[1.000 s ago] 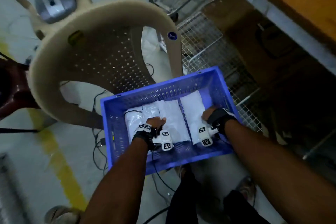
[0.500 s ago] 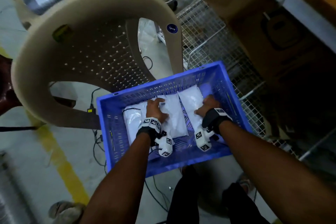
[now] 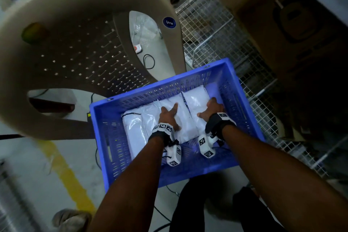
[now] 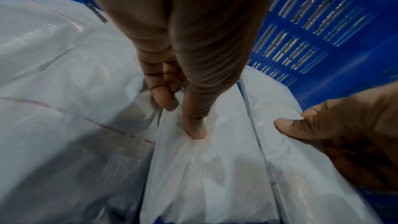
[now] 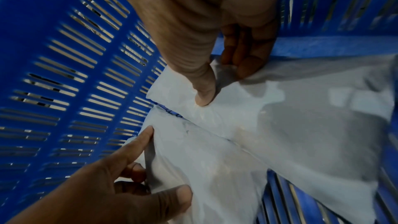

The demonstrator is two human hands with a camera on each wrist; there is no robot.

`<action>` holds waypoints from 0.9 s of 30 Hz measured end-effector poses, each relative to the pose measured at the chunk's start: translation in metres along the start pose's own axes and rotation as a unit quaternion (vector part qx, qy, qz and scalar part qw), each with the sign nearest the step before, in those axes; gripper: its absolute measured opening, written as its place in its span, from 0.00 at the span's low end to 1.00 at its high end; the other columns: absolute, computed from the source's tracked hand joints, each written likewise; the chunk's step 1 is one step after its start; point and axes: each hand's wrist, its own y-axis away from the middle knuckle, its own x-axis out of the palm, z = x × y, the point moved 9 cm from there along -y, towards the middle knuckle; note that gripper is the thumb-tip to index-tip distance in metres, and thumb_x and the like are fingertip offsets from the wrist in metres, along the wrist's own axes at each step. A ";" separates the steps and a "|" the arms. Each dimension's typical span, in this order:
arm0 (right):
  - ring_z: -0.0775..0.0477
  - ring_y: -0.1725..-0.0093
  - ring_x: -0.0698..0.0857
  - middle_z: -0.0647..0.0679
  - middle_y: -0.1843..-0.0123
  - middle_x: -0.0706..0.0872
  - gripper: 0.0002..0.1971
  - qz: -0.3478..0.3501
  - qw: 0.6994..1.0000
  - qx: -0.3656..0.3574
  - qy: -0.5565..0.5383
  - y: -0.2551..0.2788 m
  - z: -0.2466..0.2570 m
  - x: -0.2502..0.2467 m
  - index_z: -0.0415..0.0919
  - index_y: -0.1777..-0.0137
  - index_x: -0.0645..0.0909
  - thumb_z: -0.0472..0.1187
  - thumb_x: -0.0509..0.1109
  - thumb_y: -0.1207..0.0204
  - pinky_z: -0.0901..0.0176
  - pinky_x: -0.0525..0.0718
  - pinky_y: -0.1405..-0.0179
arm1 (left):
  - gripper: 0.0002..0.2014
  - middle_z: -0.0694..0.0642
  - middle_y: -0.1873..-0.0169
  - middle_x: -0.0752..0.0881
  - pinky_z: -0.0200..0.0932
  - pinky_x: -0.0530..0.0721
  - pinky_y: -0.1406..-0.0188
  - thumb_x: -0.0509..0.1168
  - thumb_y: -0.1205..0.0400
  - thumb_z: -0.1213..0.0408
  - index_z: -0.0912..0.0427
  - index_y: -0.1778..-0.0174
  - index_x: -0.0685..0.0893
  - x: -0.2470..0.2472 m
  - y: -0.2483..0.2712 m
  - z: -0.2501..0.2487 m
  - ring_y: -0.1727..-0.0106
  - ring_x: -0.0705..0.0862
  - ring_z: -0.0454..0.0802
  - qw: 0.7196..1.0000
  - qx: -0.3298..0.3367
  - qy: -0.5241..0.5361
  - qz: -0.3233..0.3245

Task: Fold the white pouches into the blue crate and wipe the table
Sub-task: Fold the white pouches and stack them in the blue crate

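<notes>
Pouches (image 3: 195, 100) lie side by side, flat in the blue crate (image 3: 105, 137), and both your hands are down inside it with them. Your left hand (image 3: 168, 117) rests on the middle pouch (image 4: 206, 168) with fingers spread and mostly straight, the fingertips (image 4: 194, 130) pressing into the plastic; nothing is gripped. Your right hand (image 3: 211, 110) lies on the right pouch (image 5: 301, 125) close to the crate's right wall, its thumb (image 5: 204, 94) pushing down on the pouch and the other fingers bent at the pouch's far edge; whether they pinch that edge you cannot tell from these views. A third pouch (image 3: 132, 128) lies to the left, touching the middle one. Around you, a beige plastic chair (image 3: 75, 43) stands just beyond the crate's far-left corner, close against it. A wire mesh rack (image 3: 216, 39) sits to the right of the crate, with a cardboard box (image 3: 282, 24) beyond it. Cables (image 3: 148, 61) trail on the floor, where a yellow line (image 3: 66, 171) runs at your left.
</notes>
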 end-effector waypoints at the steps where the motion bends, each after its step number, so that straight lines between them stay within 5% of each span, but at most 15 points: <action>1: 0.30 0.29 0.75 0.35 0.27 0.76 0.46 0.005 1.000 -0.003 0.005 0.001 0.001 0.000 0.39 0.24 0.65 0.52 0.84 0.37 0.37 0.77 0.32 | 0.60 0.65 0.22 0.58 0.50 0.71 0.21 0.85 0.35 0.62 0.33 0.15 0.52 -0.002 0.000 0.000 0.22 0.68 0.67 1.000 0.000 -0.016 0.001; 4: 0.29 0.33 0.77 0.33 0.32 0.77 0.40 0.020 1.000 -0.011 0.002 0.004 0.003 -0.005 0.38 0.32 0.69 0.52 0.85 0.37 0.39 0.81 0.38 | 0.60 0.64 0.23 0.60 0.55 0.72 0.21 0.84 0.34 0.59 0.32 0.15 0.50 -0.007 0.003 0.001 0.22 0.67 0.68 0.998 0.003 -0.052 0.018; 9: 0.37 0.32 0.80 0.39 0.31 0.80 0.31 0.034 0.999 -0.029 -0.001 0.016 0.004 -0.025 0.37 0.34 0.76 0.49 0.83 0.32 0.53 0.78 0.39 | 0.57 0.61 0.25 0.62 0.56 0.76 0.25 0.82 0.33 0.70 0.35 0.15 0.55 -0.018 0.017 -0.007 0.23 0.70 0.65 0.999 0.004 -0.039 0.019; 13: 0.41 0.32 0.81 0.42 0.31 0.83 0.27 -0.010 0.997 -0.053 -0.062 0.047 0.016 -0.053 0.39 0.36 0.80 0.52 0.80 0.30 0.58 0.76 0.36 | 0.34 0.61 0.33 0.80 0.44 0.76 0.30 0.79 0.26 0.57 0.49 0.23 0.77 -0.050 0.044 -0.024 0.31 0.81 0.58 0.999 0.006 0.024 -0.047; 15: 0.44 0.39 0.85 0.45 0.39 0.87 0.20 -0.026 0.989 -0.074 -0.124 0.071 0.026 -0.067 0.43 0.43 0.84 0.53 0.79 0.29 0.58 0.78 0.39 | 0.20 0.60 0.48 0.89 0.42 0.81 0.40 0.76 0.23 0.53 0.56 0.37 0.88 -0.074 0.065 -0.038 0.45 0.87 0.54 0.991 0.012 0.093 -0.097; 18: 0.46 0.54 0.88 0.46 0.52 0.91 0.12 -0.031 0.963 -0.117 -0.240 0.113 0.041 -0.090 0.49 0.59 0.84 0.56 0.78 0.31 0.47 0.86 0.44 | 0.10 0.55 0.66 0.87 0.39 0.77 0.57 0.74 0.20 0.55 0.59 0.54 0.90 -0.109 0.109 -0.069 0.63 0.83 0.47 0.963 0.057 0.208 -0.162; 22: 0.47 0.64 0.87 0.49 0.67 0.88 0.09 -0.060 0.918 -0.166 -0.355 0.180 0.046 -0.156 0.48 0.64 0.83 0.51 0.76 0.28 0.46 0.86 0.56 | 0.12 0.46 0.76 0.83 0.42 0.77 0.60 0.73 0.19 0.59 0.54 0.68 0.84 -0.147 0.170 -0.123 0.68 0.79 0.43 0.925 0.129 0.294 -0.204; 25: 0.53 0.65 0.86 0.52 0.66 0.89 0.11 -0.102 0.881 -0.199 -0.417 0.235 0.032 -0.223 0.47 0.61 0.85 0.54 0.75 0.31 0.49 0.85 0.59 | 0.09 0.48 0.74 0.85 0.48 0.85 0.61 0.73 0.23 0.53 0.50 0.67 0.86 -0.171 0.222 -0.176 0.68 0.82 0.46 0.901 0.185 0.318 -0.229; 27: 0.53 0.63 0.86 0.52 0.64 0.89 0.06 -0.128 0.859 -0.226 -0.442 0.273 0.018 -0.272 0.48 0.60 0.85 0.49 0.75 0.26 0.48 0.86 0.57 | 0.07 0.50 0.73 0.86 0.45 0.84 0.63 0.73 0.20 0.58 0.50 0.64 0.87 -0.184 0.259 -0.220 0.70 0.83 0.45 0.891 0.226 0.312 -0.239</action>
